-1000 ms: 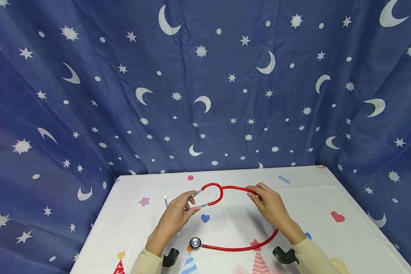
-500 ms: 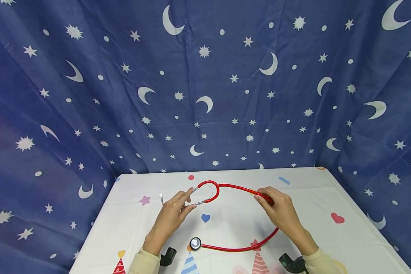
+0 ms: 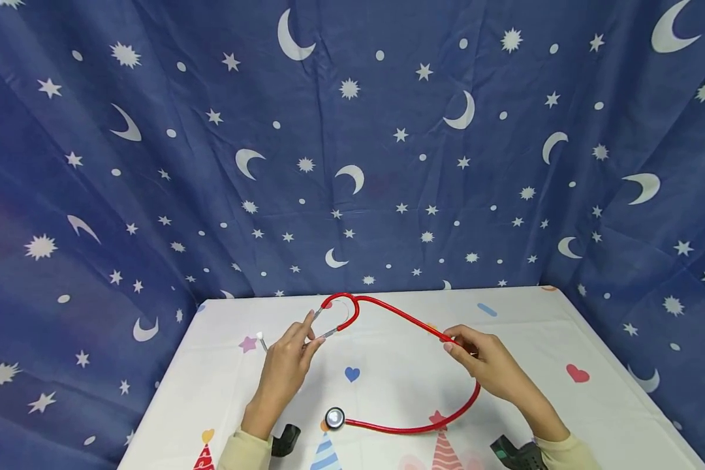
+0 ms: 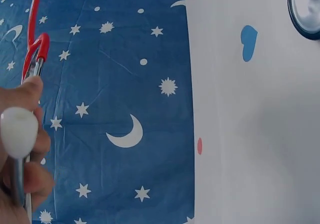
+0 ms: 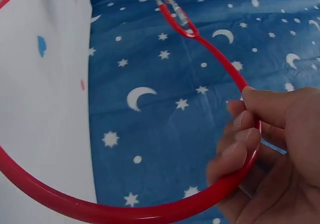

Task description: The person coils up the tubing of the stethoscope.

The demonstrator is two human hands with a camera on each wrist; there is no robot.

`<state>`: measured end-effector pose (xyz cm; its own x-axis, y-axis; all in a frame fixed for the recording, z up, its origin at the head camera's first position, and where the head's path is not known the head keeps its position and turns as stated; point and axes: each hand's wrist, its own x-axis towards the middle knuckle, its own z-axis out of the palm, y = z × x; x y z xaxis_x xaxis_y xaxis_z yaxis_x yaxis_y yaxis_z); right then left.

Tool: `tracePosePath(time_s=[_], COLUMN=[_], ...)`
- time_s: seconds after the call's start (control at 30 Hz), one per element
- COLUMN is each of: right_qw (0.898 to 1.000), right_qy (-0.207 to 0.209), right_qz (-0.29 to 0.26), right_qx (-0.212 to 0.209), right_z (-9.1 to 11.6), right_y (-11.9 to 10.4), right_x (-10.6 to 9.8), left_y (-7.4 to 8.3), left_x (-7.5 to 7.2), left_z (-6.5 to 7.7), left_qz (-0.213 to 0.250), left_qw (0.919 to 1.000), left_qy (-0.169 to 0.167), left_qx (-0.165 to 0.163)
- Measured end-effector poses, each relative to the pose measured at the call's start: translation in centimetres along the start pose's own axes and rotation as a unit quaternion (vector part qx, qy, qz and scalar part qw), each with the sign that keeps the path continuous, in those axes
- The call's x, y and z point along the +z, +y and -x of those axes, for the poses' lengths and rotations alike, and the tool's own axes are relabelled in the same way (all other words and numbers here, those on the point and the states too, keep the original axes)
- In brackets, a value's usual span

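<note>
A red stethoscope [image 3: 408, 317] is stretched between both hands above the table. My left hand [image 3: 286, 365] grips its metal ear tubes; one white eartip [image 4: 19, 132] shows large in the left wrist view. On the right, my right hand [image 3: 489, 360] pinches the red tubing between thumb and fingers, also seen in the right wrist view, where the tubing [image 5: 145, 214] bends below the fingers. From there it curves down and back left to the round chestpiece [image 3: 335, 418], which lies near the table's front middle.
The table [image 3: 599, 431] wears a white cloth printed with hearts, stars and party hats. A dark blue curtain [image 3: 352, 143] with moons and stars hangs behind and at both sides. Black straps with camera mounts [image 3: 284, 440] sit at the wrists.
My left hand has moved left and a little up with the ear tubes. The right hand has shifted right along the tubing, and the span between them is longer. The chestpiece has stayed put.
</note>
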<state>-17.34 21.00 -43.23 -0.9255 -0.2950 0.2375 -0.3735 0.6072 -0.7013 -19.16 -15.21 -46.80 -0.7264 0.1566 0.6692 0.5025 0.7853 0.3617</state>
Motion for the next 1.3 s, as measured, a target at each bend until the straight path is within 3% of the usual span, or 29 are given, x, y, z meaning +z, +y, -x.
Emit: tracePosePath(time_s=[0.1, 0.2, 0.37, 0.47, 0.77, 1.07, 1.3], right_qw=[1.000, 0.995, 0.973, 0.963, 0.959, 0.946, 0.950], right_qy=[0.025, 0.067, 0.152, 0.179, 0.170, 0.178, 0.134], right_qz=[-0.004, 0.007, 0.006, 0.011, 0.028, 0.014, 0.011], right_qx=[-0.017, -0.069, -0.171, -0.201, -0.223, -0.270, -0.283], right_z=[-0.1, -0.3, -0.9, -1.3, -2.5, -2.9, -2.8], right_y=[-0.4, -0.9, -2.3, -3.1, -4.3, -5.3, -5.7], right_x=[-0.3, -0.4, -0.7, -1.0, -2.0, -2.6, -2.9], left_y=[0.2, 0.5, 0.8, 1.0, 1.2, 2.2, 2.6], left_x=[-0.1, -0.1, 0.0, 0.2, 0.7, 0.9, 1.4], left_z=[-0.1, -0.2, -0.3, -0.3, -0.6, -0.7, -0.5], left_qz=[-0.008, -0.012, -0.001, 0.000, -0.005, 0.016, 0.035], left_qw=[1.0000, 0.9999, 0.9993, 0.9978, 0.9955, 0.9921, 0.9908], left_qy=[0.004, -0.002, -0.037, -0.065, -0.095, -0.125, -0.131], left_qx=[-0.003, -0.002, -0.008, -0.008, 0.000, 0.004, -0.001])
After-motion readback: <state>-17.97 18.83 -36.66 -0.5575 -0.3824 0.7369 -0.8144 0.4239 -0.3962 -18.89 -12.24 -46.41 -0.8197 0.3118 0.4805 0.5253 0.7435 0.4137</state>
